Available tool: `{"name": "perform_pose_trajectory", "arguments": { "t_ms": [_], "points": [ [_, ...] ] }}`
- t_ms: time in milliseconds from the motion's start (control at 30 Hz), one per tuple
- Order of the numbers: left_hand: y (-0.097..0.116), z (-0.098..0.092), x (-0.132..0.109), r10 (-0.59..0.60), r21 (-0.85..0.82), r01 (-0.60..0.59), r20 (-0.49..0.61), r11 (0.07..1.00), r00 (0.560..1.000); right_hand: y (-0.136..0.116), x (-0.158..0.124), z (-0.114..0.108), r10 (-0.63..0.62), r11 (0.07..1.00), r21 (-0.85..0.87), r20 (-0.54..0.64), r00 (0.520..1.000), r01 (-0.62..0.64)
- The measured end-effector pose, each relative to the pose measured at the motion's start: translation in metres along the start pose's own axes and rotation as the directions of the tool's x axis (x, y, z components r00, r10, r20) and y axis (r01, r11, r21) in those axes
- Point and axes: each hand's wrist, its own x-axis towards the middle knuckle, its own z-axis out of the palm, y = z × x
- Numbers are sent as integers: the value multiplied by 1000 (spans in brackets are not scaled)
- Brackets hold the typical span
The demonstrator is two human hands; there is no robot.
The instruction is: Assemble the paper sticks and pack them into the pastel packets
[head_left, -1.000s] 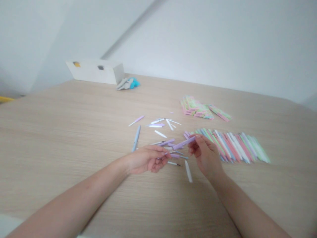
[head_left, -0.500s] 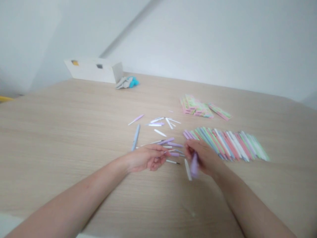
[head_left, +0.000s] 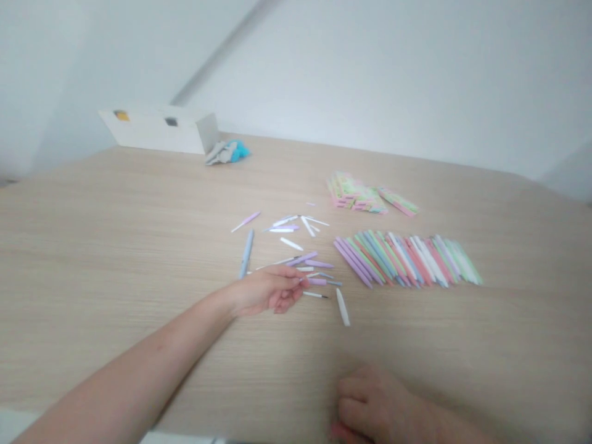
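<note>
Over a loose cluster of pen parts, my left hand (head_left: 271, 290) pinches a thin pale pen piece (head_left: 313, 275) at its fingertips. Around those fingers lie purple pen barrels (head_left: 319, 264), white tubes and a dark-tipped refill (head_left: 317, 295). Down at the bottom edge, my right hand (head_left: 377, 401) is blurred, its fingers curled closed. A reddish patch shows under it, and I cannot make out whether it holds anything. Between the two hands, a white pen barrel (head_left: 343, 307) rests on the table. A blue pen (head_left: 246, 254) lies just beyond my left wrist.
To the right, a slanted row of pastel pens (head_left: 407, 260) lies side by side. Behind it are stacked green-and-pink packets (head_left: 354, 194). A white box (head_left: 157, 132) and a crumpled grey-and-blue cloth-like item (head_left: 228, 152) stand far left. More pen parts (head_left: 287, 227) lie scattered mid-table.
My right hand has pulled back from the pens to the bottom edge; the purple barrel it held is out of sight. My left hand stays over the cluster. The view has shifted slightly.
</note>
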Motion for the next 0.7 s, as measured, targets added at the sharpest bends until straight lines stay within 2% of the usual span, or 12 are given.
{"name": "perform_pose_trajectory", "arguments": {
  "t_ms": [100, 167, 233, 533, 633, 700],
  "points": [
    [0, -1, 1, -5, -2, 5, -6, 1000, 1000, 7, 7, -9, 97, 994, -43, -60, 994, -99],
    [0, -2, 1, -5, -1, 5, 7, 1000, 1000, 14, 14, -12, 221, 970, -75, -110, 969, -229],
    [0, -3, 1, -4, 0, 4, 5, 1000, 1000, 21, 21, -12, 280, 948, -101, -178, 943, -301],
    [0, -5, 4, -8, -5, 8, -39, 1000, 999, 53, 51, -13, 341, 878, -226, -322, 883, -422],
    [1, -5, 3, 20, 0, -20, -44, 1000, 999, 59, 54, -18, 369, 887, -154, -332, 868, -436],
    [1, -5, 3, 31, 1, -31, -37, 1000, 999, 55, 47, -19, 432, 893, 38, -360, 827, -449]
  ]
}}
